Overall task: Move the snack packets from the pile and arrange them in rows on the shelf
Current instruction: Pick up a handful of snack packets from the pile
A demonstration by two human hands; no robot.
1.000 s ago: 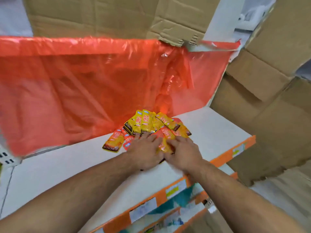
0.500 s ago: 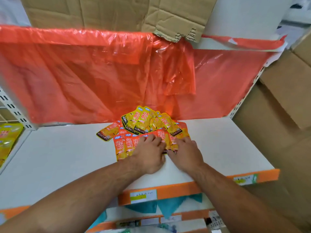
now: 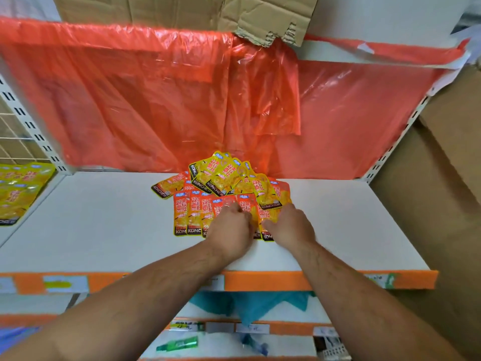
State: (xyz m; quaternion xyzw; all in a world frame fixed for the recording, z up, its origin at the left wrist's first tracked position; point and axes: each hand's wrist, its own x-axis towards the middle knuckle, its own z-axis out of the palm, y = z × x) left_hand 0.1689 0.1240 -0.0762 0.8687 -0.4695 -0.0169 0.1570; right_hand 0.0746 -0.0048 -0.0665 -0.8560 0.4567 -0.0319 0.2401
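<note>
Bearing "KONCHEW" on black bands, glossy yellow-orange snack packets [image 3: 223, 183] lie heaped mid-way on the white shelf board [image 3: 104, 230] — left hand [image 3: 230, 227] grips one with curled fingers, right hand [image 3: 290, 226] presses flat on others — translucent red plastic sheet [image 3: 130, 100] behind.

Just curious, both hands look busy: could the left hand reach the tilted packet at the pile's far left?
Probably yes. That packet lies mostly uncovered on the shelf, and the left hand, resting on the front row nearby, has only flat packets between.

Clearance on the shelf [image 3: 104, 230]
Surface open left of left hand [image 3: 230, 230] and right of right hand [image 3: 291, 226]; ahead, packet pile [image 3: 226, 178] and hanging red sheet [image 3: 156, 100] obstruct.
</note>
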